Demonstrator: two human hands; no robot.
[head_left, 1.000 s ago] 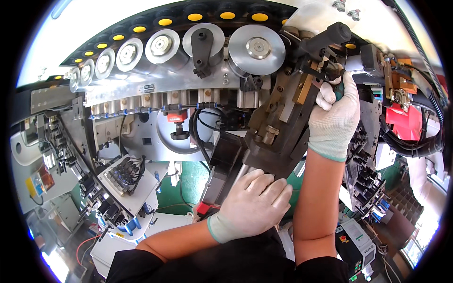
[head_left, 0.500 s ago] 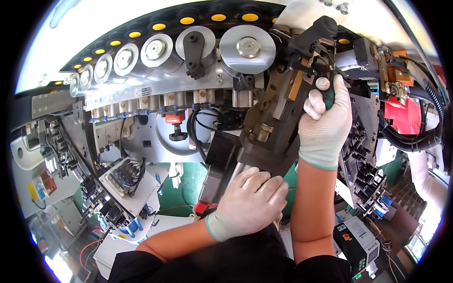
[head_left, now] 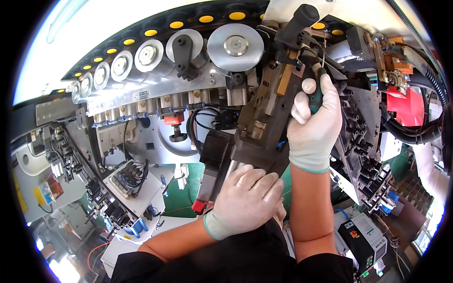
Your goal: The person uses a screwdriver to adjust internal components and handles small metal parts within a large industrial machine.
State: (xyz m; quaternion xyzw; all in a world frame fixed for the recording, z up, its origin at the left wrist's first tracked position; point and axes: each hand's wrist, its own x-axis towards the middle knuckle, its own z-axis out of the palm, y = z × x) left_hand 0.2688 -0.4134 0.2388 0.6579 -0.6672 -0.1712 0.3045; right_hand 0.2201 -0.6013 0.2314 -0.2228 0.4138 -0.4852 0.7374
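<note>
Both my hands wear white gloves. My right hand [head_left: 314, 125] is raised against a dark metal machine unit [head_left: 264, 122] and is closed around a green-handled tool [head_left: 317, 92] whose thin shaft points up into the mechanism. My left hand [head_left: 245, 200] lies lower, palm down, gripping the bottom end of the same dark unit, where a grey cylinder [head_left: 231, 170] shows just above the fingers. A black lever handle [head_left: 299, 21] sticks up at the top of the unit.
A curved row of silver rollers [head_left: 141, 56] and a large silver disc [head_left: 235, 46] runs across the top, under a black chain with yellow dots. Black cables [head_left: 193, 127], a red part [head_left: 408, 106], grey valve blocks [head_left: 130, 186] at left, a white control box [head_left: 365, 236] at lower right.
My right hand has lowered slightly along the unit and now shows the green tool handle more fully. My left hand stays on the unit's lower end.
</note>
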